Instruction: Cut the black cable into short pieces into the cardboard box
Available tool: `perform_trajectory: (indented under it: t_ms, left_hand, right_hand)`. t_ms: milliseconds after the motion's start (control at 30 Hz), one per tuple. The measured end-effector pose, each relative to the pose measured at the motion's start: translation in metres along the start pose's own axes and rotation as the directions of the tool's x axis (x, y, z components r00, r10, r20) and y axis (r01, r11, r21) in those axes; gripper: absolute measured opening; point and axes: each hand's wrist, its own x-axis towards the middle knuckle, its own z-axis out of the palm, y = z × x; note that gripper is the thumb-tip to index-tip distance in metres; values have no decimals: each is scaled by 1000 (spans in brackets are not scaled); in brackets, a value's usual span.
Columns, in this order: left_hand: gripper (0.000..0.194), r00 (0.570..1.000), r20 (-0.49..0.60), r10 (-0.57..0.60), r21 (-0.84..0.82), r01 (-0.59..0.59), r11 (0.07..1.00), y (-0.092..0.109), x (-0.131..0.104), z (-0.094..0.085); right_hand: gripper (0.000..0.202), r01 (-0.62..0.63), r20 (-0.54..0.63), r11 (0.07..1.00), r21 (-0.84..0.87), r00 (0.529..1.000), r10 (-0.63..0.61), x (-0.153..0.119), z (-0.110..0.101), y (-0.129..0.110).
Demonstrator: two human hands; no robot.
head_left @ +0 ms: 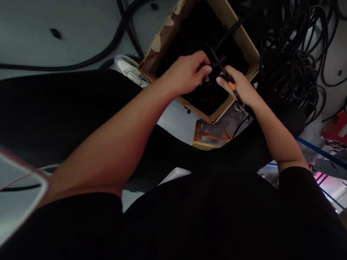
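My right hand is closed round a thin knife-like tool with a black and orange handle. Its dark, narrow front part points up and left, over a cardboard box. Just left of it, my left hand is closed, thumb and fingers pinched together at a small black piece, which is hard to make out against the dark contents. Many small black pieces fill the box below both hands. A black cable crosses the box's far right rim and runs down towards my hands.
Tangled black cables lie right of the box. Thick black hose curves across the floor at left, near a loose black piece. A wooden stool is between my legs, a white shoe beside the box, a red plastic stool far right.
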Motion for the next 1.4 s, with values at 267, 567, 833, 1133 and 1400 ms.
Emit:
perform_trajectory:
  t_ms: [267, 567, 833, 1133, 1400]
  left_hand:
    - [56, 996, -75, -54, 90, 61, 994, -8, 6, -6]
    - [46, 1000, -15, -15, 72, 16, 997, -11, 9, 5]
    - [44, 1000, 4, 21, 166, -21, 986, -10, 12, 11]
    - [73, 987, -115, -115, 55, 122, 991, -5, 5, -5]
    - [65, 978, -73, -193, 119, 201, 972, -6, 8, -3]
  right_hand:
    - [76, -75, 45, 990, 120, 997, 70, -7, -5, -1]
    - [73, 22, 80, 1000, 19, 997, -23, -5, 8, 1]
    - [74, 17, 51, 999, -37, 999, -15, 4, 14, 6]
    - [74, -61, -5, 998, 6, 998, 61, -6, 14, -4]
    - [68, 65, 51, 998, -20, 997, -64, -4, 13, 2]
